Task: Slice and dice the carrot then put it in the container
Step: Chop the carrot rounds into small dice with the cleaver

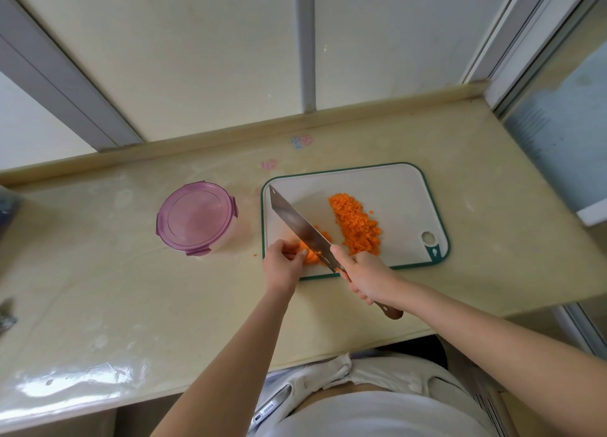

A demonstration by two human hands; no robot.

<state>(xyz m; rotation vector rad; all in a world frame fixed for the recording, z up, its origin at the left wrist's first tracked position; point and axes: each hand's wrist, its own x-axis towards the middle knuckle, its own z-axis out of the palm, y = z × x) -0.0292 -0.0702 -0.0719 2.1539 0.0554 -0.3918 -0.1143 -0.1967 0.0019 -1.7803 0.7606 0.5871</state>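
The uncut carrot stub (308, 256) lies at the near left corner of the cutting board (400, 190), under the left hand (283, 264), whose curled fingers pinch it against the board. The knife (300, 226) stands just right of those fingers. Its blade runs diagonally from near right to far left, and the right hand (369, 280) is wrapped round the handle. The stub's own long axis is hidden. A pile of diced carrot (356, 225) lies mid-board, right of the blade. The container (221, 241) sits on the counter (131, 289) left of the board, with its purple lid (195, 215) on; no carrot shows inside. Judgement: dicing is unfinished and the transfer has not begun.
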